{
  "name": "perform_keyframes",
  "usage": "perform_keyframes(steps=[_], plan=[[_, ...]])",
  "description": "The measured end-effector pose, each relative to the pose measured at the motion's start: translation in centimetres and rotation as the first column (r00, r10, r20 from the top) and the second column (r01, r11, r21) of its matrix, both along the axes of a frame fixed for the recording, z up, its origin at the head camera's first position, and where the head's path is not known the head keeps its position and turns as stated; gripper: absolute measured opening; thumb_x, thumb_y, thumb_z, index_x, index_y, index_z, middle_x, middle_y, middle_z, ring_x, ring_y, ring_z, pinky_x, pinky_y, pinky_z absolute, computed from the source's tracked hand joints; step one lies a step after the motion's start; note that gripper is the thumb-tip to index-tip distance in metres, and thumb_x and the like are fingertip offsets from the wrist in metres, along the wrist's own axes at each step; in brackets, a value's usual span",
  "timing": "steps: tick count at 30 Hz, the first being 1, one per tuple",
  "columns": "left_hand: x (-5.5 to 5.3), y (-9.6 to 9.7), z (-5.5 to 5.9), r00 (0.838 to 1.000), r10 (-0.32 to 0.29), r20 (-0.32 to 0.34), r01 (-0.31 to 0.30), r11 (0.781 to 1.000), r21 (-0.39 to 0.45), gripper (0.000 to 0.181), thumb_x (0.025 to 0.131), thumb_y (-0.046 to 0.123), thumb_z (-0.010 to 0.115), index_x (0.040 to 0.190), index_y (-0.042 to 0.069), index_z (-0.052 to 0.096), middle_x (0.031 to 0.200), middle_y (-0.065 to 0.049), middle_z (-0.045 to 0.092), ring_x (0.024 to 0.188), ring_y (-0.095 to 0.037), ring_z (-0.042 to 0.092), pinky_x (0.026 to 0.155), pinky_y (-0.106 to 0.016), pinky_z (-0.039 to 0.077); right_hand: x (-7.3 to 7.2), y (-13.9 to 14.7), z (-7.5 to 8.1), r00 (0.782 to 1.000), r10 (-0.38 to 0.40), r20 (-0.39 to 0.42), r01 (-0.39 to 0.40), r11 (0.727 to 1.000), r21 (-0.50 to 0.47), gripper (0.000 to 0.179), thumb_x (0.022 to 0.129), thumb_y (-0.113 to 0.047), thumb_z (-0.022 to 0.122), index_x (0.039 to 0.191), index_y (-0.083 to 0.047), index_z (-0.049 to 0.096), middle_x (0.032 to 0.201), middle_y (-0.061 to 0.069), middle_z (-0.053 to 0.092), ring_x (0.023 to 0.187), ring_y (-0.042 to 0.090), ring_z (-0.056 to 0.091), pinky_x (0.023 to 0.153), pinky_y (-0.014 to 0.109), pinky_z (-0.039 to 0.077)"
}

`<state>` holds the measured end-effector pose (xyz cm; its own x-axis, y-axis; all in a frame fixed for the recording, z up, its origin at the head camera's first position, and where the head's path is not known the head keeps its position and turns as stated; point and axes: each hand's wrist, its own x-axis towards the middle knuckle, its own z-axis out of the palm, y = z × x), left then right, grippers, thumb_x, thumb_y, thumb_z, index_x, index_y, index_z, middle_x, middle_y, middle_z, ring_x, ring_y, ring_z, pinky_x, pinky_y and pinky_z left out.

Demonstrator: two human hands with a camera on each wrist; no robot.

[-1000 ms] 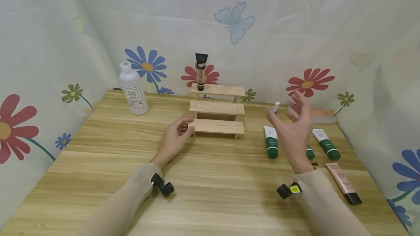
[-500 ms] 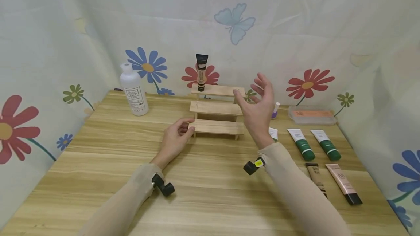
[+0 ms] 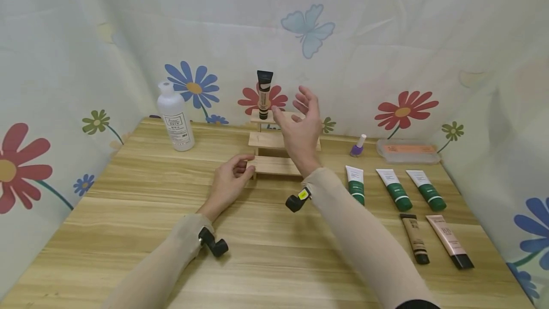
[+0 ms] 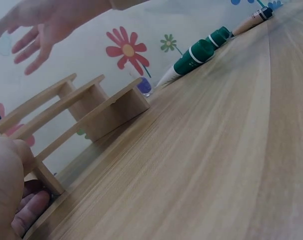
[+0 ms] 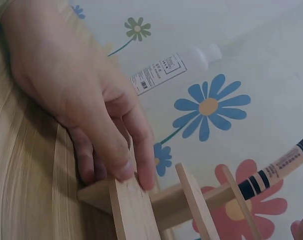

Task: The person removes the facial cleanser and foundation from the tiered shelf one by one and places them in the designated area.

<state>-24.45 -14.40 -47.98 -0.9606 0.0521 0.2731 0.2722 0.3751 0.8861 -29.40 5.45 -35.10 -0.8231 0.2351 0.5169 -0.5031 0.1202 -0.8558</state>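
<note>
A three-step wooden stand [image 3: 271, 166] sits on the table, its right part covered by my right hand in the head view. My left hand [image 3: 230, 179] pinches the left end of its lowest step; the right wrist view shows thumb and forefinger of this left hand [image 5: 76, 85] over the board [image 5: 136, 210]. On the top step's left end, a black-and-beige cosmetic tube [image 3: 264, 95] stands upright on its cap. My right hand [image 3: 302, 130] hovers over the stand with fingers spread, its thumb close to the tube's right side, holding nothing.
At the left stands a white bottle [image 3: 175, 120]. Green-and-white tubes [image 3: 393, 190], a brown tube [image 3: 414, 238] and a pink tube [image 3: 449, 241] lie at the right. Behind them are a purple nail polish bottle [image 3: 358, 147] and a clear plastic case [image 3: 407, 151].
My right hand has moved left from above the green-and-white tubes to the stand, near the upright tube. My left hand has kept its hold on the lowest step.
</note>
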Motion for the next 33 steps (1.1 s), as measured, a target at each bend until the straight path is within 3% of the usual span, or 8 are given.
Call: perform_keyframes(steps=[9, 14, 18, 23, 33], plan=[[0.1, 0.0, 0.1, 1.0, -0.006, -0.006, 0.006, 1.0, 0.001, 0.033, 0.11, 0.023, 0.075, 0.141, 0.013, 0.074, 0.115, -0.01, 0.077, 0.106, -0.024, 0.076, 0.093, -0.039, 0.065, -1.7, -2.8, -0.2, 0.999, -0.015, -0.032, 0.014, 0.999, -0.036, 0.06, 0.095, -0.019, 0.091, 0.149, -0.015, 0.065, 0.134, 0.011, 0.065, 0.122, 0.023, 0.067, 0.102, 0.055, 0.06], [-0.1, -0.1, 0.0, 1.0, -0.003, -0.005, 0.003, 1.0, 0.0, 0.032, 0.11, 0.025, 0.075, 0.141, 0.015, 0.075, 0.115, -0.009, 0.077, 0.106, -0.022, 0.076, 0.093, -0.037, 0.065, -2.9, -3.9, -0.4, 0.999, -0.012, -0.035, 0.011, 0.999, -0.03, 0.061, 0.094, -0.014, 0.09, 0.15, -0.008, 0.064, 0.132, 0.02, 0.064, 0.121, 0.032, 0.067, 0.099, 0.055, 0.061], [-0.2, -0.1, -0.1, 1.0, -0.003, -0.01, 0.003, 1.0, -0.001, 0.032, 0.11, 0.025, 0.076, 0.14, 0.015, 0.075, 0.115, -0.008, 0.077, 0.106, -0.022, 0.076, 0.092, -0.034, 0.065, -3.6, -4.8, -0.8, 0.999, -0.033, -0.023, 0.033, 0.999, -0.005, 0.058, 0.096, -0.015, 0.089, 0.148, -0.003, 0.065, 0.133, 0.023, 0.065, 0.122, 0.04, 0.066, 0.095, 0.049, 0.063], [-0.2, -0.1, -0.4, 1.0, -0.011, -0.008, 0.011, 1.0, -0.001, 0.033, 0.11, 0.026, 0.075, 0.141, 0.014, 0.075, 0.115, -0.008, 0.077, 0.106, -0.022, 0.077, 0.092, -0.032, 0.065, -4.2, -5.5, -1.4, 0.998, -0.061, -0.01, 0.061, 0.998, 0.009, 0.052, 0.099, -0.016, 0.087, 0.145, -0.004, 0.065, 0.129, 0.016, 0.067, 0.116, 0.035, 0.068, 0.087, 0.032, 0.06], [-0.2, -0.2, -0.2, 1.0, -0.011, -0.015, 0.011, 1.0, 0.011, 0.032, 0.109, 0.022, 0.075, 0.14, 0.013, 0.075, 0.116, -0.01, 0.077, 0.106, -0.023, 0.077, 0.092, -0.034, 0.065, -5.2, -6.3, -1.7, 0.998, -0.054, -0.034, 0.054, 0.998, -0.025, 0.041, 0.098, -0.006, 0.086, 0.134, -0.005, 0.066, 0.117, 0.014, 0.067, 0.101, 0.024, 0.069, 0.083, 0.029, 0.062]])
